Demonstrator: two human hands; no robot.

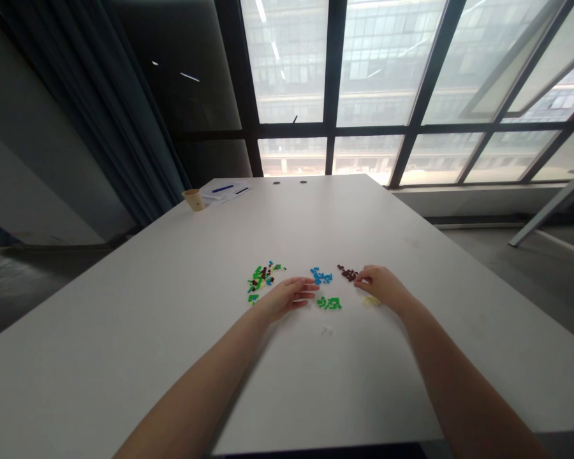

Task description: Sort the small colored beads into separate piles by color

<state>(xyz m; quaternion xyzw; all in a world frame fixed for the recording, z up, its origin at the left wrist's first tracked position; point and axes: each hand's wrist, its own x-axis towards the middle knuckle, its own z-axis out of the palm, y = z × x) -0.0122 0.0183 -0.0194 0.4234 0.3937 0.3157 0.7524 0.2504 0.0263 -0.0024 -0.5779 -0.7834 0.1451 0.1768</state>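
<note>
Small plastic pieces lie sorted in heaps on a white table [172, 331]. A mixed heap [262, 280] of green, blue and dark pieces lies left of my left hand [287, 298], which rests flat with fingers stretched toward the blue heap [321, 276]. A green heap [330, 303] lies just in front of those fingers. My right hand [380, 284] is curled, fingertips pinched at the dark brown heap [347, 273]; what they hold is too small to see. Pale yellow pieces [370, 301] lie under that hand. A few white pieces [326, 329] lie nearer to me.
A paper cup [194, 199] stands at the table's far left corner beside papers with a blue pen [222, 189]. Large windows fill the wall beyond. A dark curtain hangs at the left. A white table leg [545, 213] shows at the right.
</note>
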